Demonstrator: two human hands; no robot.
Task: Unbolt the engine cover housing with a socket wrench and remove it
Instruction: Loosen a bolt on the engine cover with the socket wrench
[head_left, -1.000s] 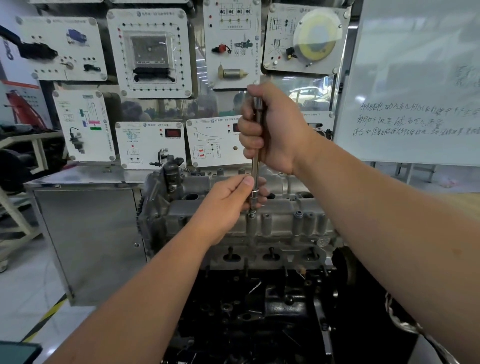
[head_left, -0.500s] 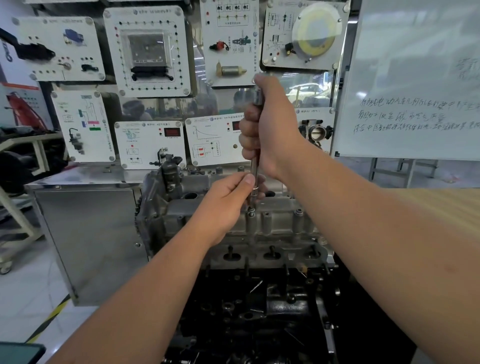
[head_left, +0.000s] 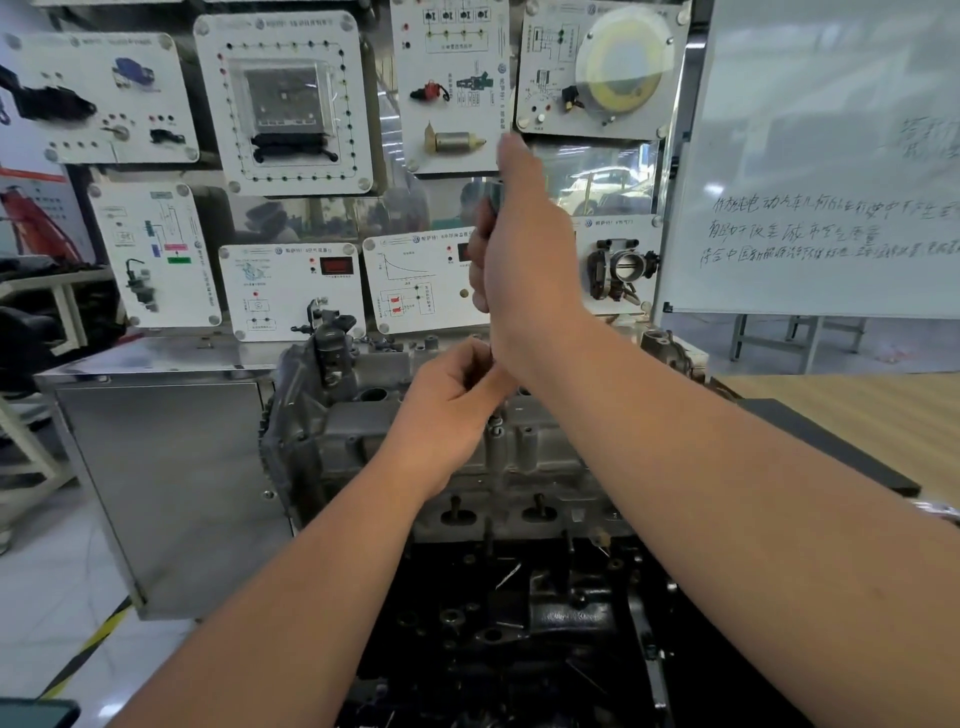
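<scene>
Right hand (head_left: 524, 249) raised, fist round wrench (head_left: 492, 195)

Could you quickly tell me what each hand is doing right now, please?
Left hand: fingers curled around the lower shaft of the socket wrench, just above the engine cover housing.
Right hand: gripping the wrench's upper end.

Around the dull grey engine cover (head_left: 519, 457) colours run plain — black engine block (head_left: 519, 623) below, white panels (head_left: 291, 291) behind, a pale whiteboard (head_left: 831, 156) with dark handwriting upper right — and a yellow-and-black floor stripe (head_left: 88, 644) lower left.
</scene>
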